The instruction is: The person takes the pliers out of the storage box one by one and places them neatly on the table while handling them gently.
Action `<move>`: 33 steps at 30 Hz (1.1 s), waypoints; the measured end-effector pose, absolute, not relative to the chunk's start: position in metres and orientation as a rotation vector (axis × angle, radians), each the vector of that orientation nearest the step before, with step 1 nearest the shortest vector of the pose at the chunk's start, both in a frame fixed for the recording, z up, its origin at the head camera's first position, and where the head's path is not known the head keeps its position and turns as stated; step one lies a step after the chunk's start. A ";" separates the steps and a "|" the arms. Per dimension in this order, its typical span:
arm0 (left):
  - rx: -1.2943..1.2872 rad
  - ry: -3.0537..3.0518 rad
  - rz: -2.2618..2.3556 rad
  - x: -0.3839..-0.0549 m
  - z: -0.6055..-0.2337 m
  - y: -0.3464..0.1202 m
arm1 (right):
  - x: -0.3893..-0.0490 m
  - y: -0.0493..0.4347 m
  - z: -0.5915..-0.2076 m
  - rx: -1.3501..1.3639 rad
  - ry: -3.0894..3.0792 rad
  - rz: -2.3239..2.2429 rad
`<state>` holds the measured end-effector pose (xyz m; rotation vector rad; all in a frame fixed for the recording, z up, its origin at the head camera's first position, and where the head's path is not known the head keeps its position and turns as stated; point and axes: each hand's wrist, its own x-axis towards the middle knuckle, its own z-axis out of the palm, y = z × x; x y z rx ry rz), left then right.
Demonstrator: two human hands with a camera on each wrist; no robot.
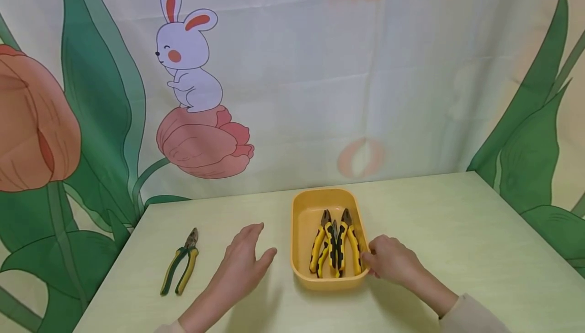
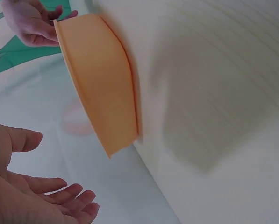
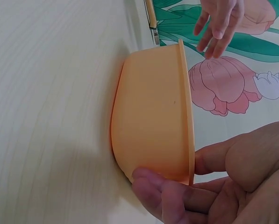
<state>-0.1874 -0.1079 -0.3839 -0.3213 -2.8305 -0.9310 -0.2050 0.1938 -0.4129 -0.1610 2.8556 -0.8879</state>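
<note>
A yellow-orange plastic tray [image 1: 330, 285] stands on the table, with several pliers with yellow-and-black handles [image 1: 340, 244] lying in it, jaws toward the far end. My right hand [image 1: 394, 260] grips the tray's near right corner, thumb over the rim and fingers against the outer wall [image 3: 153, 107]. Left of the tray my left hand [image 1: 244, 262] hovers above the table, fingers extended and thumb spread, holding nothing. In the left wrist view a gap separates the left hand [image 2: 32, 179] from the tray. Farther left, pliers with green-and-yellow handles [image 1: 191, 245] lie on the table, handles slightly apart.
A pale wood-grain table [image 1: 439, 221] spans the front. Directly behind it hangs a curtain [image 1: 292, 94] printed with a rabbit, tulips and big green leaves. The tray stands close to the table's back edge.
</note>
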 end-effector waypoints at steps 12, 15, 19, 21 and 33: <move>-0.428 -2.815 -0.986 -0.187 -0.378 -0.076 | -0.205 0.195 -0.414 -0.172 2.861 -0.891; -0.447 -2.824 -1.000 -0.189 -0.377 -0.068 | -0.205 0.195 -0.414 -0.167 2.861 -0.889; -0.458 -2.847 -1.016 -0.190 -0.377 -0.058 | -0.205 0.195 -0.414 -0.161 2.862 -0.883; -0.470 -2.856 -1.022 -0.190 -0.378 -0.054 | -0.205 0.195 -0.415 -0.160 2.865 -0.883; -0.536 -2.890 -1.066 -0.194 -0.386 -0.032 | -0.204 0.196 -0.415 -0.183 2.875 -0.901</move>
